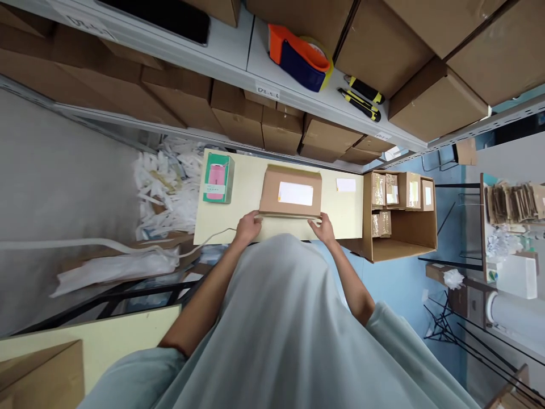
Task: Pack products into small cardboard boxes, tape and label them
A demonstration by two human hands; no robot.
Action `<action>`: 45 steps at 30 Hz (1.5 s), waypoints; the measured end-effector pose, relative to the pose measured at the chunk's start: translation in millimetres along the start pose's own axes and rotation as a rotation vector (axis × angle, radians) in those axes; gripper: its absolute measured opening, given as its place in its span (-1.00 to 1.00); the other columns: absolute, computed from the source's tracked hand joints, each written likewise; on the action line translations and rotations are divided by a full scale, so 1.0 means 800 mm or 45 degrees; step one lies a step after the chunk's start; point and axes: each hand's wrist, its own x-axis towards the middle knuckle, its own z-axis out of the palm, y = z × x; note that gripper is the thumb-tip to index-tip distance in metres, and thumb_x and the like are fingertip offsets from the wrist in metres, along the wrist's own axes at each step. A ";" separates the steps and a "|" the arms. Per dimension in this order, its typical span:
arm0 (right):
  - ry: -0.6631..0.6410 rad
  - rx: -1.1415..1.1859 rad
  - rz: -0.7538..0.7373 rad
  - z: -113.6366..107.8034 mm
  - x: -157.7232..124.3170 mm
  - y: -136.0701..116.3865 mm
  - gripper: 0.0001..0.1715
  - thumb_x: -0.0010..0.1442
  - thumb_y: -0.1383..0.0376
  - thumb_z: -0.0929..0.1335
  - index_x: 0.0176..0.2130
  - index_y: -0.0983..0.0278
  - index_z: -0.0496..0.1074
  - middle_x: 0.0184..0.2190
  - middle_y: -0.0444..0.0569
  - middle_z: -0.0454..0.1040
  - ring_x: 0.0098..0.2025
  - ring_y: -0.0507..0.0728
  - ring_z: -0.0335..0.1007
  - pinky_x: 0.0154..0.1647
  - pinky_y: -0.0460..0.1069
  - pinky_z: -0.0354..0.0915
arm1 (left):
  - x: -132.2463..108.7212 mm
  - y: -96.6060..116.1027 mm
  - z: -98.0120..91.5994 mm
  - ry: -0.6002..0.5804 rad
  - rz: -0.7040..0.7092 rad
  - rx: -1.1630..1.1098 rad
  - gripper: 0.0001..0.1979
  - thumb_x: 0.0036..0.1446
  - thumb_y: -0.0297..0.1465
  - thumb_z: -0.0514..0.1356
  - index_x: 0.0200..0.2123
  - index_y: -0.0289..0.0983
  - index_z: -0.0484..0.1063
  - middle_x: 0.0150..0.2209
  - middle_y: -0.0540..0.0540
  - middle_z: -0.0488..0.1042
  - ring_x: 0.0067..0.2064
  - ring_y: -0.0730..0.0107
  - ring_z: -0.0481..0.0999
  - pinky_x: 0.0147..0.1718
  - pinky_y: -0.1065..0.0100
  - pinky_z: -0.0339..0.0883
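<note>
A flat brown cardboard box (272, 205) lies on the pale yellow table, with a white label (295, 193) on its upper face. A flap or rim stands along its far edge. My left hand (248, 226) grips its near left corner, fingers closed on the edge. At the near right corner, my right hand (323, 228) holds the box between thumb and fingers. To the left stands a green box with a pink tumbler pictured on it (218, 179). On the right, a white label (346, 185) lies on the table.
An open carton (400, 250) holding several taped parcels (392, 190) stands at the table's right end. Above, a shelf (238, 42) carries an orange and navy tape dispenser (298, 59), two box cutters (361, 97) and cardboard boxes. White scrap (166, 187) is heaped at left.
</note>
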 end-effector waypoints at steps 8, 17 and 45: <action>0.122 0.174 0.111 -0.021 0.053 -0.004 -0.09 0.35 -0.28 0.49 0.28 0.37 0.57 0.39 0.46 0.60 0.36 0.38 0.64 0.37 0.24 0.56 | 0.045 0.033 -0.004 0.028 -0.106 -0.167 -0.47 0.31 -0.28 0.14 0.24 -0.20 0.68 0.22 -0.30 0.74 0.43 -0.10 0.60 0.58 -0.13 0.30; 0.085 0.385 -0.023 -0.027 0.066 -0.048 0.03 0.37 -0.42 0.39 0.30 0.36 0.58 0.26 0.34 0.72 0.32 0.36 0.66 0.32 0.20 0.60 | 0.058 0.079 -0.025 0.104 -0.039 -0.314 -0.44 0.48 -0.10 0.11 0.29 -0.32 0.60 0.32 -0.43 0.67 0.30 -0.07 0.70 0.41 -0.01 0.51; -0.102 -0.453 -0.628 -0.029 0.104 -0.125 -0.39 0.61 0.26 0.35 0.51 0.37 0.48 0.61 0.30 0.37 0.68 0.36 0.25 0.77 0.26 0.16 | -0.034 0.074 -0.011 -0.085 0.932 0.483 -0.60 0.43 -0.50 0.08 0.07 -0.15 0.70 0.01 -0.34 0.63 0.15 -0.19 0.58 0.25 -0.17 0.48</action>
